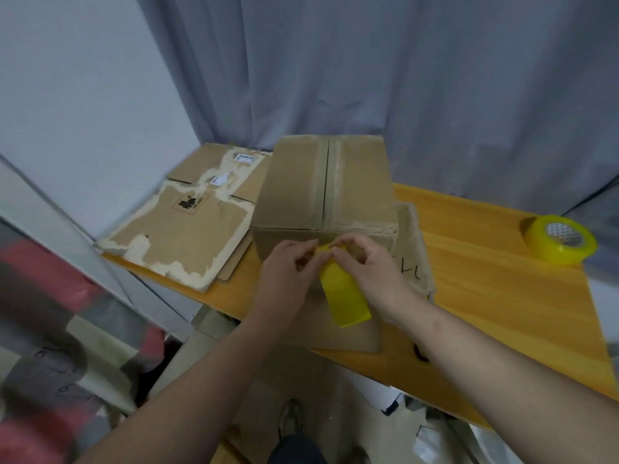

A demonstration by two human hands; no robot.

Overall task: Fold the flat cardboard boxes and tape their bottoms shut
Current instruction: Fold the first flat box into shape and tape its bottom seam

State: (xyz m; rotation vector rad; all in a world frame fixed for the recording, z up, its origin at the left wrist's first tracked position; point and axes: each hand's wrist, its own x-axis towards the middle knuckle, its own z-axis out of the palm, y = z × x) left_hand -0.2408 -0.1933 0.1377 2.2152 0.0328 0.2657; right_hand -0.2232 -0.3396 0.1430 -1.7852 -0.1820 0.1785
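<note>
— Where does the box stand?

— The box [321,185] sits folded on the table [485,279] with its closed flaps upward. Its seam [326,182] runs away from the person, and no yellow tape shows on it.

— And the hands?

— The left hand [288,266] and right hand [368,266] both pinch the top end of a yellow strip [345,296] at the box's near upper edge. The rest hangs down the near wall.

— How will the strip handle?

— Probably light, limp and sticky, so it may curl onto itself or the fingers. It is best held taut by its ends, then pressed along the seam. The box looks light and worn, so it may slide under pressure.

— What's around?

— Flats [187,229] lie just left of the box, and a sheet [348,336] lies under it. The roll [561,239] is well apart on the right. Nothing blocks the seam.
</note>
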